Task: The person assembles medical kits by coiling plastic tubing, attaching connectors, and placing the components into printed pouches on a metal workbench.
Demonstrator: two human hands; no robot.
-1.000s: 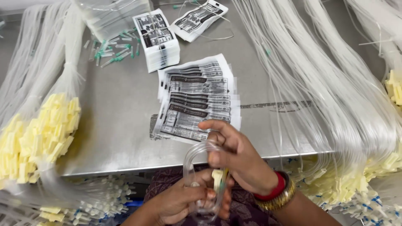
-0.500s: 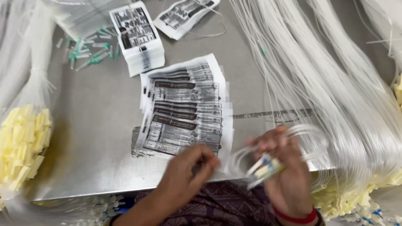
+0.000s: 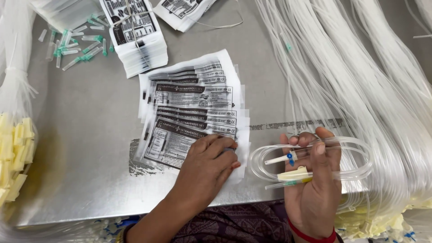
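Observation:
My right hand [image 3: 315, 189] grips a coiled clear tubing set [image 3: 351, 164] with a pale yellow fitting and a small blue clamp, held just off the table's near edge. My left hand [image 3: 208, 167] lies flat on the lowest of a fanned stack of white printed pouches [image 3: 189, 108], fingers pressing its right corner. The pouches lie in the middle of the grey metal table [image 3: 81, 135].
A thick sheaf of clear tubes [image 3: 360, 76] covers the right side. A banded pile of pouches [image 3: 137, 40] and another pile [image 3: 186, 11] lie at the back. Green-capped needles [image 3: 76, 47] are scattered back left. Bundled tubes with yellow ends [image 3: 13, 148] sit at the left.
The coiled tubing went from both hands at my lap to my right hand alone, off to the right. My left hand moved onto the fanned pouches.

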